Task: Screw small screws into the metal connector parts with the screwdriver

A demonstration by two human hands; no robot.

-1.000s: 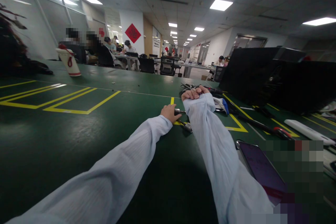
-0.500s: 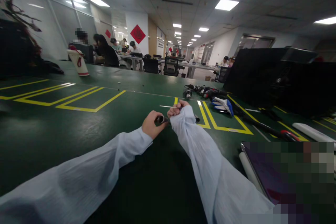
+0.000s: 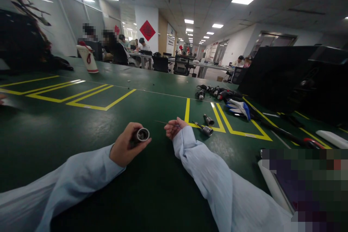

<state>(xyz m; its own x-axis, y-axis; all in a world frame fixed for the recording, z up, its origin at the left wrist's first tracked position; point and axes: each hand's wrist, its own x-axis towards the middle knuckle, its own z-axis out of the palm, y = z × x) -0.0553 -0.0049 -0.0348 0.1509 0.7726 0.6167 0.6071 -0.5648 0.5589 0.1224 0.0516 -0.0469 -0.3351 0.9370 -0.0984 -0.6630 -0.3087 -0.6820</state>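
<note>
My left hand [image 3: 126, 145] is wrapped round a dark hollow cylinder with a metal rim [image 3: 143, 135], its open end facing me and small parts showing inside. To the right, my right hand [image 3: 175, 127] has its fingers closed on a thin metal rod-like tool [image 3: 161, 121], whose narrow tip points left toward the cylinder without touching it. The tool's other end is hidden in the palm. Just right of that wrist, a short metal cylinder [image 3: 209, 120] and another metal cylinder with a thin stem [image 3: 207, 131] lie on the green table.
Yellow tape [image 3: 187, 110] marks off areas of the green tabletop [image 3: 89, 134]. Cables with metal connectors [image 3: 201, 95] and a blue-and-white glove [image 3: 238, 108] lie at the right, near a dark case [image 3: 274, 76]. A white cup [image 3: 88, 58] stands at the back left. Several people sit farther off.
My hands have moved apart: the left with the cylinder went left and down, turning its opening toward me. The right came slightly down and left, uncovering the metal cylinders on the table.
</note>
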